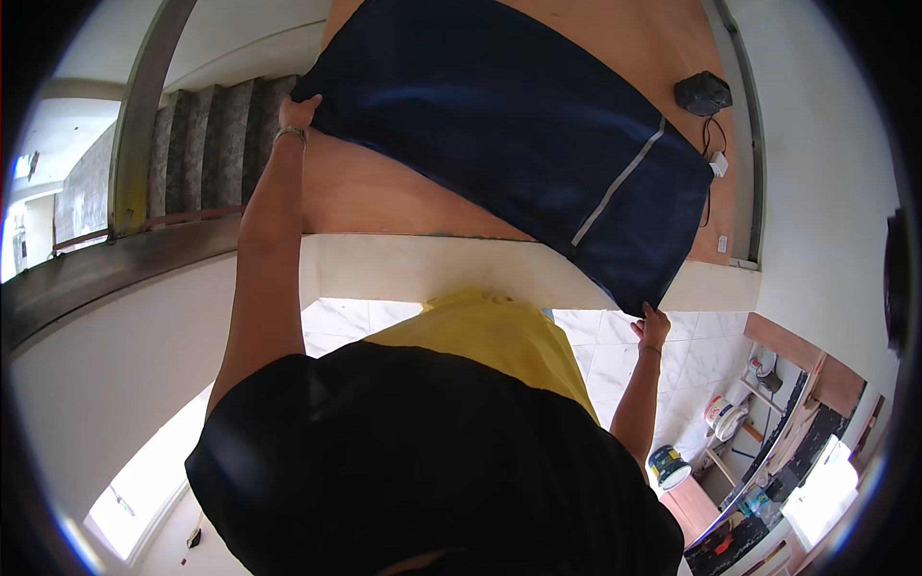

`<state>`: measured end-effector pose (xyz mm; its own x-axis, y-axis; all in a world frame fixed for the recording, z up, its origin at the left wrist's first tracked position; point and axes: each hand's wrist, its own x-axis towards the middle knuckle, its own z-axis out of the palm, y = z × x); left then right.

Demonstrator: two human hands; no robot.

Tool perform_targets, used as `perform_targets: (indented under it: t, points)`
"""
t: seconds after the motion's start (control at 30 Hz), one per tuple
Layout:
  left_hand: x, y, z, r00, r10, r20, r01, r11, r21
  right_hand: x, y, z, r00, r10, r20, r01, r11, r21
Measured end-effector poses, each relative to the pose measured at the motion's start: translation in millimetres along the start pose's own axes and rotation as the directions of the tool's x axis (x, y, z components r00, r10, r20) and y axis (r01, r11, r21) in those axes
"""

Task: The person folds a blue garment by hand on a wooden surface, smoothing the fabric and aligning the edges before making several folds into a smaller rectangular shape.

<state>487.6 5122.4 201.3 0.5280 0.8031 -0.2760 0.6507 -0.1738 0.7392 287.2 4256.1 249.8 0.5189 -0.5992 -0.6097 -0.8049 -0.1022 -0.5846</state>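
A dark navy cloth [490, 108] with a light grey strip [618, 183] near its right end is spread over an orange-brown surface [374, 187]. My left hand [299, 109], with a bracelet or watch at the wrist, grips the cloth's upper left corner. My right hand [652, 327] pinches its lower right corner, which hangs past the surface's front edge. The cloth is mostly flat, with slight waves. Its far edge is partly cut off by the picture's top.
A black object [703, 93] with a cable and a white plug [718, 164] lie right of the cloth. Dark stone-patterned steps [209, 144] and a metal rail [130, 255] are at left. Buckets [670, 468] stand on the tiled floor [601, 367] at lower right.
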Motion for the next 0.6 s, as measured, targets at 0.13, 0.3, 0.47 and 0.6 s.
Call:
perform_targets:
  t: [0.13, 0.3, 0.47, 0.6]
  points:
    - [-4, 34, -15, 0.996, 0.057, 0.066, -0.065, 0.989, 0.13, 1, -41, -17, 0.998, -0.065, 0.019, 0.062, 0.99, 0.126]
    - [14, 83, -33, 0.965, 0.104, 0.241, 0.014, 0.896, -0.444, 18, -105, -27, 0.976, -0.216, 0.019, 0.185, 0.877, 0.444]
    - [11, 39, -28, 0.984, 0.075, 0.161, -0.003, 0.913, -0.407, 50, -88, -18, 0.971, -0.2, 0.131, 0.122, 0.885, 0.45]
    - [-22, 15, 1, 0.989, 0.146, 0.004, -0.139, 0.938, 0.318, 46, -37, -16, 0.994, -0.049, 0.101, 0.0, 0.901, 0.434]
